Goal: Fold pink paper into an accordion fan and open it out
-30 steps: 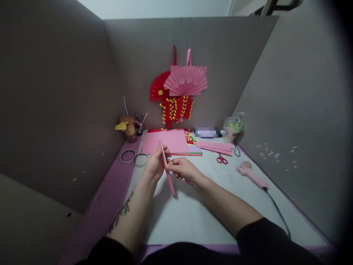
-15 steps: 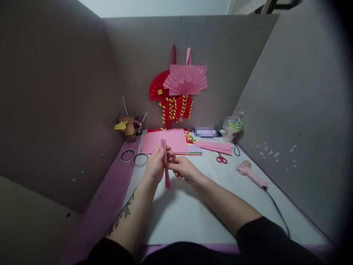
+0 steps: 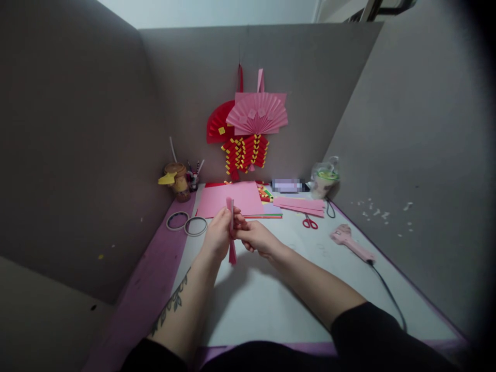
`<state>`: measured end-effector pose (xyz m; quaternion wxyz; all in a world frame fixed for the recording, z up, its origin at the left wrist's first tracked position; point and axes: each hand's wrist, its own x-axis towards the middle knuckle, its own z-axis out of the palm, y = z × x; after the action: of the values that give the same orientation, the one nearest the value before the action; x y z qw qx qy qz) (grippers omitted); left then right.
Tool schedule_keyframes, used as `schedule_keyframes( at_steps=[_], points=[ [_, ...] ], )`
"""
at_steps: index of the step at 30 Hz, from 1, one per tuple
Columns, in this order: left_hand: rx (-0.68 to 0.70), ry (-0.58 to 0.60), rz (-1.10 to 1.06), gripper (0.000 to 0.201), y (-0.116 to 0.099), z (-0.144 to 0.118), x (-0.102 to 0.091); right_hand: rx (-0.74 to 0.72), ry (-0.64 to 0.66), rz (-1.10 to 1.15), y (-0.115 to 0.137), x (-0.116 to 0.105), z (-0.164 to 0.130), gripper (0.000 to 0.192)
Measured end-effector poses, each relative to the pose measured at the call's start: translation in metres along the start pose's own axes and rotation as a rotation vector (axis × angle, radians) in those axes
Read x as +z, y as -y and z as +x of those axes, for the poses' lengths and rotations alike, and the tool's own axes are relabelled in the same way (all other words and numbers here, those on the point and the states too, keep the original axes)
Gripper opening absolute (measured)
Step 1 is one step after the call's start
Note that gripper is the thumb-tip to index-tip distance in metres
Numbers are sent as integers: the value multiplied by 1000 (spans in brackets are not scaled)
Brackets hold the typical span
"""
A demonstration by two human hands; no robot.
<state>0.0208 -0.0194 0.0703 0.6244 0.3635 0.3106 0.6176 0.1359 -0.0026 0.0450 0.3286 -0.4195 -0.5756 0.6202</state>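
Note:
A narrow bundle of folded pink paper [image 3: 232, 252] stands nearly upright above the white table covering, its lower end fanned a little. My left hand [image 3: 217, 233] is closed around its middle from the left side. From the right, my right hand [image 3: 253, 236] pinches at the bundle's right edge, thumb and fingers pressed together. The exact contact of the right fingertips is partly hidden. Behind the hands lies a large pink paper sheet [image 3: 213, 199] on a stack of coloured paper.
Two tape rolls [image 3: 196, 226] lie left. Pink paper strips [image 3: 298, 205], red-handled scissors [image 3: 310, 222] and a corded pink tool [image 3: 352, 244] lie right. A brown cup [image 3: 181, 183] and a bagged cup [image 3: 324, 183] stand at the back. A pink paper fan [image 3: 258, 113] hangs on the wall.
The whole view has shifted slightly, with the scene moving a little left. Both hands keep nearly the same grip on the pink paper.

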Motion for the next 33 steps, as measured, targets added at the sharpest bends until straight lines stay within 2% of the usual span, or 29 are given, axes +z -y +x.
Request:
schedule_keyframes(
  at_steps=[6, 10, 13, 15, 18, 20, 22, 24, 26, 29, 33],
  points=[
    [9, -7, -10, 35, -1, -1, 0, 58, 19, -82, -2, 0, 1, 20],
    [58, -51, -82, 27, -9, 3, -4, 100, 88, -183, -7, -3, 4, 22],
    [10, -79, -148, 23, -15, 6, -7, 58, 127, -231, -4, -10, 7, 24],
    [-46, -70, -168, 23, -17, 6, -8, -70, 38, -180, 3, -16, 7, 25],
    [-107, 6, -139, 29, -12, 4, -5, -328, -215, -24, 16, -21, 3, 26],
    [-96, 68, -83, 35, -4, 1, 0, -424, -282, 35, 23, -21, -1, 32],
    [-74, 109, -18, 45, 4, -1, 4, -419, -193, 55, 28, -20, -5, 37],
    [-73, 117, 37, 57, 11, -3, 7, -352, -52, 74, 29, -18, -8, 36],
    [-85, 120, 79, 67, 14, -3, 7, -291, 29, 113, 29, -17, -9, 35],
    [-89, 151, 114, 71, 15, -3, 5, -260, 45, 194, 28, -18, -8, 38],
    [-91, 207, 181, 60, 15, -4, 4, -267, 28, 219, 29, -19, -10, 36]
  ],
)
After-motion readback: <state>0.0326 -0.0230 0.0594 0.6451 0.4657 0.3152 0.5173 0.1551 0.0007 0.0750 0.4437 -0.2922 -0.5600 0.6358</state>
